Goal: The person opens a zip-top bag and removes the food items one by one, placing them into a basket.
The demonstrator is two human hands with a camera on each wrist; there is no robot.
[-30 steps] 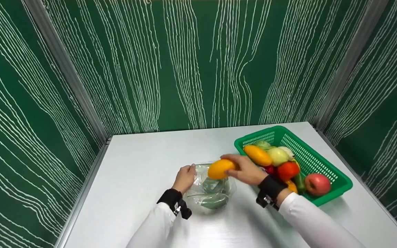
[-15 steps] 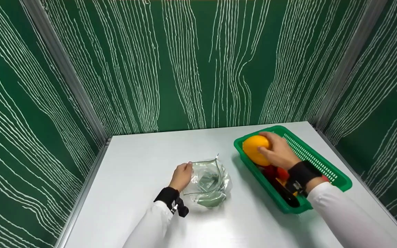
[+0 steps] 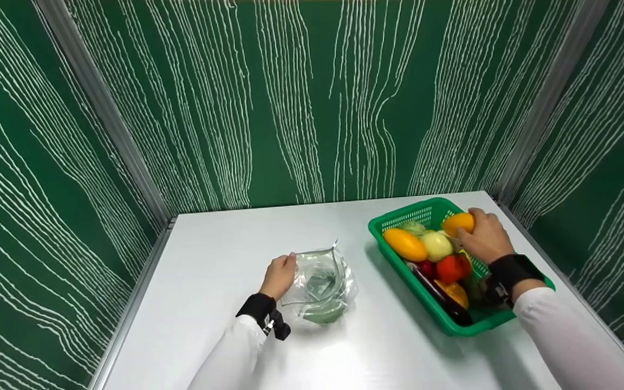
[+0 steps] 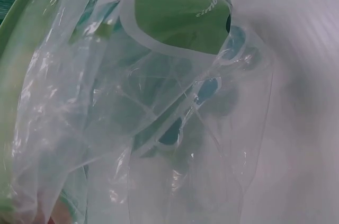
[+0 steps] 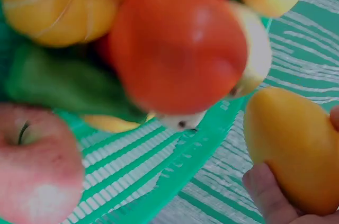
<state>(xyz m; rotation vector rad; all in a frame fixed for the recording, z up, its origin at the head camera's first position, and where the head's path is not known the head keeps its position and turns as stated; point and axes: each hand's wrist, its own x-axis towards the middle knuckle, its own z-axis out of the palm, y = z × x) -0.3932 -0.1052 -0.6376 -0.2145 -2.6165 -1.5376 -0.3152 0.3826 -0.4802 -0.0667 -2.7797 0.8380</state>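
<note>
My left hand [image 3: 279,276] pinches the edge of a clear plastic zip bag [image 3: 344,286] with green printed areas; its mouth gapes upward. In the left wrist view the bag [image 4: 159,181] fills most of the picture, and only a bit of fingertip shows at the bottom left. My right hand [image 3: 486,238] grips a yellow-orange mango [image 3: 457,223] over the far right side of the green basket [image 3: 417,288]. The right wrist view shows finger and thumb around the mango [image 5: 294,150], beside the basket's rim.
In the basket lie a second mango [image 3: 405,245], a pale onion [image 3: 437,246], a red tomato [image 3: 450,268], a dark eggplant [image 3: 442,298] and an orange pumpkin [image 5: 58,4]. An apple [image 5: 37,166] sits at its near end. Green walls enclose the white table [image 3: 225,254].
The mango in my right hand has moved from over the bag, across the basket, to its far right side. My left hand has shifted slightly left with the bag.
</note>
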